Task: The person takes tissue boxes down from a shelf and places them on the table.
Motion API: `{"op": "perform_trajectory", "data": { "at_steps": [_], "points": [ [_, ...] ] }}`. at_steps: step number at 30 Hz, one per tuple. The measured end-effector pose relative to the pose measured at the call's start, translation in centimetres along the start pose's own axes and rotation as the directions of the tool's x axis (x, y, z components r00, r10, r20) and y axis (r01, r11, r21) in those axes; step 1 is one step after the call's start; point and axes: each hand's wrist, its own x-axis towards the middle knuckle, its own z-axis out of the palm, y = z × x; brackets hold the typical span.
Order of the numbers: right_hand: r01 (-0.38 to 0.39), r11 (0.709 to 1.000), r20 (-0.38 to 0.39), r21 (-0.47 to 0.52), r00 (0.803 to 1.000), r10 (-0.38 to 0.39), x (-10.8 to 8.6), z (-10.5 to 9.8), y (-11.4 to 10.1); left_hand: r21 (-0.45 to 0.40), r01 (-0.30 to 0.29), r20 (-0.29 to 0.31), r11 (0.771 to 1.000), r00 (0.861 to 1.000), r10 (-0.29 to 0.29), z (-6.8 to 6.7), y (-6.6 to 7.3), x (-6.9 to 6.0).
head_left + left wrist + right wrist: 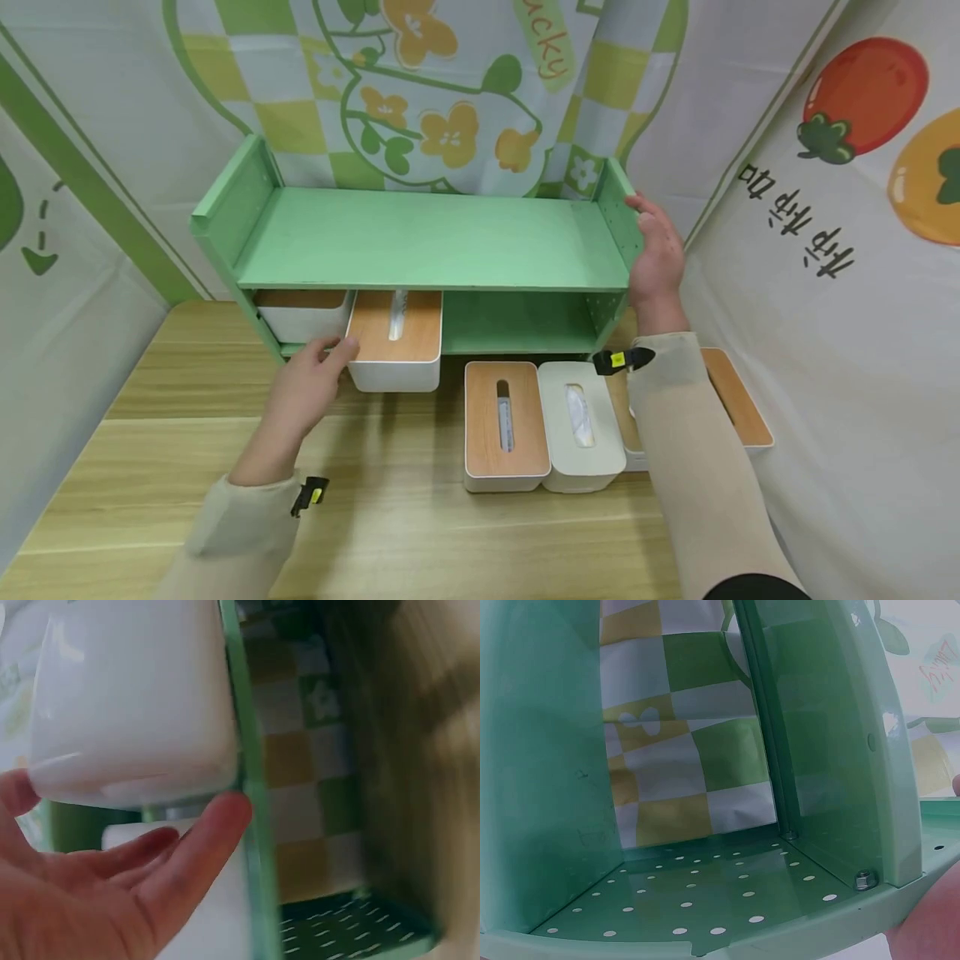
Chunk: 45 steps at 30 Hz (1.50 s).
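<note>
A white tissue box with a wood-look lid (420,329) juts out of the lower level of a green shelf (442,237), tissue in its slot. My left hand (309,387) is at that box's front left corner, thumb and fingers spread. In the left wrist view, the fingers (206,847) lie extended below the white box (135,697) and by the green shelf edge. My right hand (658,262) rests against the shelf's right side panel (618,217), fingertips at its upper edge. Only slivers of this hand show in the right wrist view.
Another wood-lidded box (303,317) sits in the shelf's lower left. On the table (390,508) before the shelf stand a wood-lidded box (480,425) and a pale box (555,458). More boxes (738,396) lie partly behind my right forearm. Printed fabric (720,75) surrounds the table.
</note>
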Motion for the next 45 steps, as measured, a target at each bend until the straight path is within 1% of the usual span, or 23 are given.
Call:
{"op": "perform_trajectory", "data": {
  "at_steps": [1,2,3,5,7,9,10,12,14,18,21,24,27,29,32,34,37,41,45],
  "points": [
    [0.002,1.000,-0.001,-0.004,1.000,-0.002,0.0,0.0,0.0,-0.078,0.029,0.057,0.997,0.998,-0.025,0.0,-0.4,0.2],
    [0.001,1.000,0.000,-0.001,1.000,-0.001,0.0,0.0,0.0,-0.160,0.064,0.105,0.985,0.993,-0.047,0.1,-0.7,0.4],
    [0.000,1.000,0.000,0.001,1.000,0.000,0.0,0.0,0.0,-0.247,0.098,0.147,0.964,0.987,-0.063,0.2,-1.0,0.6],
    [0.001,1.000,0.003,-0.001,1.000,-0.001,0.0,0.1,0.0,-0.399,0.145,0.204,0.906,0.977,-0.066,0.5,-1.5,1.0],
    [-0.001,1.000,0.006,0.006,1.000,0.001,0.0,0.1,0.0,-0.499,0.166,0.229,0.851,0.972,-0.055,0.7,-1.9,1.3],
    [-0.004,1.000,0.008,0.018,1.000,0.004,0.0,0.1,0.0,-0.576,0.173,0.236,0.799,0.971,-0.040,0.8,-2.1,1.4],
    [-0.001,1.000,0.008,0.018,1.000,0.001,0.0,0.2,0.0,-0.601,0.168,0.238,0.781,0.971,-0.026,0.9,-2.2,1.5],
    [0.004,1.000,0.005,0.027,1.000,-0.004,0.0,0.2,0.0,-0.627,0.162,0.237,0.762,0.971,-0.012,0.9,-2.3,1.5],
    [0.007,1.000,0.004,0.031,1.000,-0.007,0.0,0.2,0.0,-0.637,0.168,0.238,0.752,0.971,-0.014,0.8,-2.3,1.5],
    [0.000,1.000,0.004,0.031,1.000,0.000,0.0,0.3,0.0,-0.632,0.190,0.251,0.751,0.967,-0.033,0.7,-2.4,1.1],
    [-0.004,1.000,0.005,0.028,1.000,0.004,0.0,0.3,0.0,-0.633,0.198,0.259,0.749,0.965,-0.036,0.7,-2.5,0.9],
    [-0.005,0.999,0.004,0.033,1.000,0.004,0.0,0.4,-0.1,-0.630,0.191,0.260,0.753,0.965,-0.028,0.7,-2.7,0.9],
    [-0.006,1.000,0.006,0.024,1.000,0.005,0.0,0.4,0.0,-0.620,0.189,0.268,0.761,0.963,-0.021,0.7,-2.8,1.4],
    [-0.009,1.000,0.008,0.018,1.000,0.009,0.0,0.4,0.0,-0.633,0.200,0.284,0.748,0.959,-0.016,0.8,-2.8,1.8],
    [-0.010,1.000,0.011,0.008,1.000,0.010,0.0,0.4,0.1,-0.662,0.221,0.306,0.716,0.952,-0.012,0.8,-2.9,2.5],
    [-0.010,1.000,0.012,0.010,1.000,0.010,0.0,0.4,0.1,-0.680,0.235,0.313,0.695,0.950,-0.014,0.8,-3.0,2.6],
    [-0.012,1.000,0.009,0.014,1.000,0.012,-0.1,0.5,0.1,-0.692,0.236,0.306,0.682,0.952,-0.019,0.7,-3.1,2.4],
    [-0.007,1.000,-0.007,0.009,1.000,0.007,-0.1,0.2,0.1,-0.702,0.235,0.304,0.672,0.952,-0.014,0.9,-3.1,2.0],
    [0.001,1.000,-0.001,-0.011,1.000,-0.001,0.0,0.0,0.1,-0.698,0.251,0.314,0.670,0.949,-0.029,0.9,-2.8,2.3]
  ]
}}
